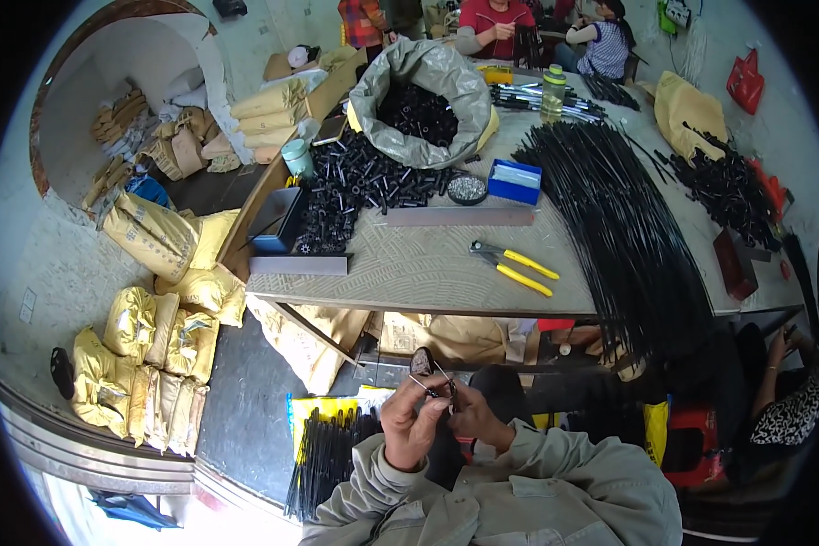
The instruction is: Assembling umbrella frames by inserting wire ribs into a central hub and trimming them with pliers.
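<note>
My left hand [409, 423] and my right hand [478, 419] meet in front of my lap, fingers closed in a pinch. Between the fingertips is a small black part [440, 394], partly hidden by the fingers. Two thin metal wires [419, 382] stick out from it on the far side; which hand grips which wire is hard to make out. Beyond my hands, on the table, lie pliers with yellow handles [519, 268], their jaws pointing left. A bundle of long black rods [328, 460] stands beside my left forearm.
The table [382, 264] holds a heap of black tube-like pieces [364, 182], a lined sack of black parts [419, 55], a blue box [515, 182], metal strips [460, 217] and a large spread of black rods [619, 218]. Yellow sacks [164, 355] are piled left. Other people sit nearby.
</note>
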